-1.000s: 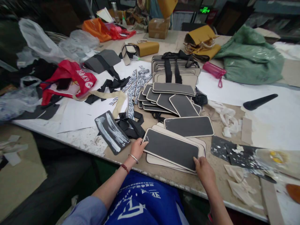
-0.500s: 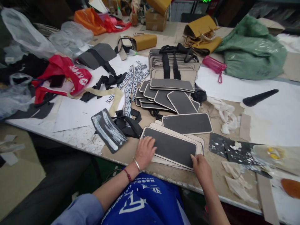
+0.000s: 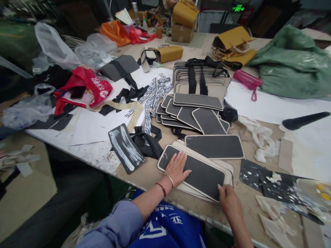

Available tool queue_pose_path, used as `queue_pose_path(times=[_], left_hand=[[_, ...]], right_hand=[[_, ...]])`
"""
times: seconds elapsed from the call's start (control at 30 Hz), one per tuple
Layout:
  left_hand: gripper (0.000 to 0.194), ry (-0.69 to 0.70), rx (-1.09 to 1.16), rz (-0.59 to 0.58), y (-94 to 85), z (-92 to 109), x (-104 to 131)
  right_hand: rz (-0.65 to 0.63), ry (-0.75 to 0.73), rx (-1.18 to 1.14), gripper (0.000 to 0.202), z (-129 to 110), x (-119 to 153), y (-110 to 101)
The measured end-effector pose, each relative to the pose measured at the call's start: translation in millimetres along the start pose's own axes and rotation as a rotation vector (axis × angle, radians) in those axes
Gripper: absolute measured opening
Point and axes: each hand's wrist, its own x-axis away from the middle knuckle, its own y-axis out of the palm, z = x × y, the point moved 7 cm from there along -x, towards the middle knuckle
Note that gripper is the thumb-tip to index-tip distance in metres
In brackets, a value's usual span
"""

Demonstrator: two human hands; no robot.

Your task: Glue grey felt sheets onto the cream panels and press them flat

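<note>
The left hand lies palm down on a dark panel with a pale rim; the right hand grips its right end. Pale boards lie beneath. Just beyond are 1 more panel, a heap of panels and a stack with 2 black straps. A white-smeared sheet lies left on the desk, beside black cloth.

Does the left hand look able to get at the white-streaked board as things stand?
Probably yes: the left hand rests open on the dark panel, the white-streaked board lies left of it, and the black strips alongside seem too low to block it.
</note>
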Motion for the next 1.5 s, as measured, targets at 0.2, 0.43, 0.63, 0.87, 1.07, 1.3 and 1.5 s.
queue_pose_path(times=[0.2, 0.43, 0.63, 0.87, 1.07, 1.3, 1.5], left_hand=[[0.069, -0.211, -0.047, 0.083, -17.0, -55.8, 6.3], [0.069, -0.221, -0.023, 0.149, -16.1, -68.6, 8.1], [0.052, -0.190, 0.154, 0.245, -30.2, -67.8, 16.2], [0.048, -0.599, 0.526, 0.202, -31.1, -106.8, 24.7], [0.028, -0.642, 0.679, 0.113, -29.7, -103.8, 24.5], [0.020, -0.565, 0.420, 0.087, -27.4, -91.0, 25.5], [0.020, -0.290, 0.291, 0.364, -52.9, -74.7, 27.2]], right_hand=[[0.020, -0.009, -0.039, 0.023, 4.5, 0.0, 4.6], [0.085, -0.025, -0.112, 0.021, -1.3, 3.4, 0.4], [0.148, -0.017, -0.211, 0.022, 5.6, 3.2, -1.7], [0.274, 0.034, -0.264, 0.020, 10.1, 11.4, -12.8], [0.305, 0.004, -0.054, 0.029, -3.2, 12.4, -18.7], [0.485, -0.448, 0.145, 0.061, -71.9, 4.5, -4.2], [0.591, -0.519, 0.088, 0.060, -55.0, -2.6, 8.7]])
